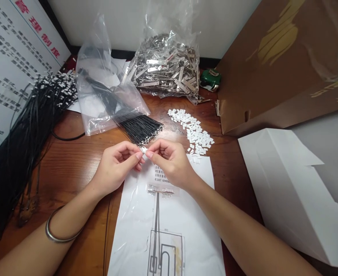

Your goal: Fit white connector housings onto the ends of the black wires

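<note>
My left hand (118, 166) and my right hand (169, 159) meet above the top of a printed drawing sheet (134, 230). Thumbs and forefingers are pinched together at the fingertips, closed on a small white connector piece (144, 150). Most of that piece is covered by the fingers, and I cannot tell whether a wire is joined to it. Just beyond the fingertips lie the metal-tipped ends of a bundle of black wires (141, 126), partly inside a clear plastic bag (92, 111). Loose white connector pieces (199, 134) are spread on the table to the right of the wires.
A bag of flat metal parts (165, 69) stands at the back beside a green tape measure (211, 79). Black wires with white ends (27, 142) are heaped at left, against a printed board (16, 50). A brown box (261, 76) and folded white card (289, 191) occupy the right.
</note>
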A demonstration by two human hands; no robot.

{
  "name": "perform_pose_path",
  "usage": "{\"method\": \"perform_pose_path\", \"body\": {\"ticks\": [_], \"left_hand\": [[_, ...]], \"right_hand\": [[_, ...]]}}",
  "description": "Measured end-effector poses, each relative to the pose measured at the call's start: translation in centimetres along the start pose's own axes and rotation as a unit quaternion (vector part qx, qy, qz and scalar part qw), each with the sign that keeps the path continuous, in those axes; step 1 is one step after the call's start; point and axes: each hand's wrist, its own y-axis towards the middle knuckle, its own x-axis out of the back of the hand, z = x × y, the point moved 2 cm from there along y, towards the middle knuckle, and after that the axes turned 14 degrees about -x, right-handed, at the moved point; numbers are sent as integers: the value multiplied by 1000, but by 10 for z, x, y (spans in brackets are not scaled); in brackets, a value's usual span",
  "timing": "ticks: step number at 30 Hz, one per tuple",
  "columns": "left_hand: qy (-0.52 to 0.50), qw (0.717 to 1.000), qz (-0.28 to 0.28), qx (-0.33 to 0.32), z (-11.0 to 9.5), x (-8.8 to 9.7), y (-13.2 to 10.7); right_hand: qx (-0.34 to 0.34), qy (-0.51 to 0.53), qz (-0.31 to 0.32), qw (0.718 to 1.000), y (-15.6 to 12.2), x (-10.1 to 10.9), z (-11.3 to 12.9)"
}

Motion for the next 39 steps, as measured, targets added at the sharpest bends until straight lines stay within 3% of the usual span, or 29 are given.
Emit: {"method": "perform_pose_path", "body": {"ticks": [32, 39], "left_hand": [[11, 1000, 7, -2, -1, -5, -1], [1, 1000, -25, 11, 0, -5, -1]], "right_hand": [[21, 2, -1, 1000, 0, 0, -2], [20, -4, -16, 1000, 1, 0, -2]]}}
